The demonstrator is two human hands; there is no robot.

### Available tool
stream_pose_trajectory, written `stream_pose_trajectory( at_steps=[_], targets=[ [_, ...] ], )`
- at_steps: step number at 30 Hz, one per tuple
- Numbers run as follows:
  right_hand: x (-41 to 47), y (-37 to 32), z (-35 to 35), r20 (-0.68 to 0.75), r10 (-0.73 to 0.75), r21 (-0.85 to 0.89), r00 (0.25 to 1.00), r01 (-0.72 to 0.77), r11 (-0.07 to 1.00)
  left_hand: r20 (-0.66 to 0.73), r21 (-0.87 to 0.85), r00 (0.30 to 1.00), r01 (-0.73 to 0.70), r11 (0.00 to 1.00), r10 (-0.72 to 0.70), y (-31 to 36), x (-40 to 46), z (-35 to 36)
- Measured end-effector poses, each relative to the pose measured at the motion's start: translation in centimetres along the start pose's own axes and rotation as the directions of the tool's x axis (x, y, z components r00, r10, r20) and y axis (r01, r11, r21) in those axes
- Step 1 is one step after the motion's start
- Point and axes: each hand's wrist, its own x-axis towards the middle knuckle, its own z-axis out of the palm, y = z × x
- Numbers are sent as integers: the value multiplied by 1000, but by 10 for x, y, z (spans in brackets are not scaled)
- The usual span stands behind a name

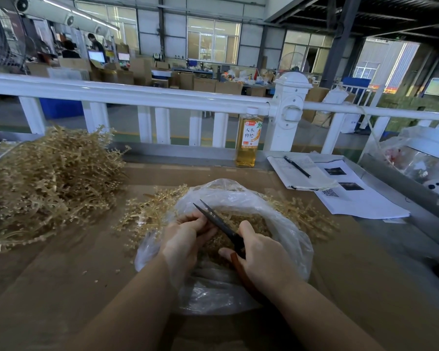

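This is the trimming step. The right hand [261, 254] has its fingers clamped round the red-brown handle of the scissors [218, 221], whose dark blades stand slightly parted and point toward eleven o'clock. The left hand [181, 239] sits at nine o'clock of the blades, its fingers curled together in a pinch right against them. They seem to hold a sprig, though it is mostly hidden behind them. Both hands work over the open mouth of a clear bag [284, 224] at the middle of the surface [86, 274], with cut sprigs [251, 221] lying inside it. A big untrimmed pile [43, 183] waits at ten o'clock, well apart, and a bottle [248, 138] stands at twelve. The next move likely calls for closing the blades on the held piece, clear of the left fingertips, so the offcut drops into the bag.
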Motion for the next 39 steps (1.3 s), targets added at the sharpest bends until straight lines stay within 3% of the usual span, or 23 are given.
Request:
stream_pose_trajectory(
  at_steps=[27, 37, 39],
  targets=[
    [2, 1, -3, 44, -6, -45, 999, 8, 999, -59, 119, 998, 1, 993, 6, 0, -4, 5],
    [1, 1, -3, -202, 61, 60, 978, -50, 997, -92, -4, 996, -14, 1000, 14, 7, -6, 10],
    [1, 1, -4, -217, 73, 49, 973, -63, 997, -57, -135, 998, 31, 990, -39, 15, -8, 13]
  ],
)
